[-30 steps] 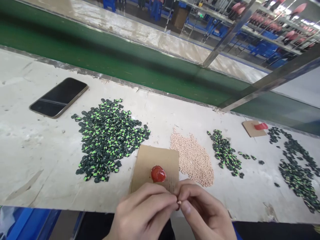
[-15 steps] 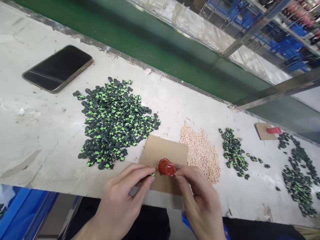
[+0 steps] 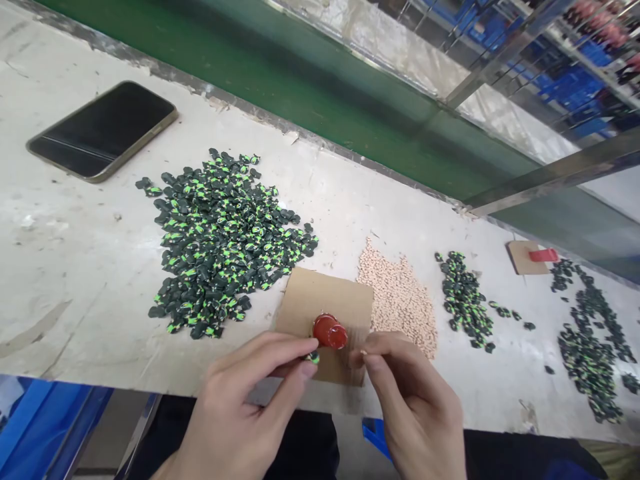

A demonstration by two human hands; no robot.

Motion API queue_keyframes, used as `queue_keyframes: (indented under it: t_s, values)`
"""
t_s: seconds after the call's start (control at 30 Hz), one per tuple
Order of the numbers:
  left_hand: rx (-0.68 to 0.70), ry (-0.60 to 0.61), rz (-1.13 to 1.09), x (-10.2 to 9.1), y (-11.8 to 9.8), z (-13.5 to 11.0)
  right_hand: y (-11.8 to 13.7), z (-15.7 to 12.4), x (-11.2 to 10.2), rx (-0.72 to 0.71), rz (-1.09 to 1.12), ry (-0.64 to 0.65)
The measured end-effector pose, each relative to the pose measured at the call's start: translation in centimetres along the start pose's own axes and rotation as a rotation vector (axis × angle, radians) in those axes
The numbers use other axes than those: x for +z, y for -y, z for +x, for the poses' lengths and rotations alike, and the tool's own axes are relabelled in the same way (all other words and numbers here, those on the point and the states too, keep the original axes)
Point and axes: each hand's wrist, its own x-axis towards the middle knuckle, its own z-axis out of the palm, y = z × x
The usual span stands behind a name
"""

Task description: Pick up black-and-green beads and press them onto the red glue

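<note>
My left hand [image 3: 253, 393] pinches a small black-and-green piece [image 3: 313, 358] between thumb and forefinger, just left of a red cup-like container [image 3: 330, 331]. That container sits on a square of brown cardboard [image 3: 320, 293]. On the other side, my right hand [image 3: 407, 393] has thumb and forefinger closed on a tiny pale piece [image 3: 364, 353], like those in the heap of small pinkish-tan pieces [image 3: 395, 293] behind it. The right fingertips are apart from the container. A large pile of black-and-green pieces [image 3: 220, 240] lies up to the left.
A phone [image 3: 105, 130] lies at the far left of the pale table [image 3: 75, 280]. Smaller black-and-green piles [image 3: 465, 300] spread to the right, beside another cardboard square [image 3: 520, 260] with a red container [image 3: 544, 255]. A green strip [image 3: 300, 100] runs behind the table edge.
My right hand has drawn away from the red container, to the right and slightly down. The piece in my left hand shows more of its face. The whole view has shifted slightly.
</note>
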Motion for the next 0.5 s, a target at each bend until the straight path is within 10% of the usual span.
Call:
queue_keyframes:
  t_s: [0.23, 0.5]
  values:
    - [-0.452, 0.217, -0.515, 1.8, -1.1, 0.5, 1.1, -0.7, -1.0, 0.195, 0.401, 0.065]
    - [-0.531, 0.241, -0.740, 2.8, 0.2, -0.6, 1.8, -1.2, -0.9, 0.151, 0.385, 0.035]
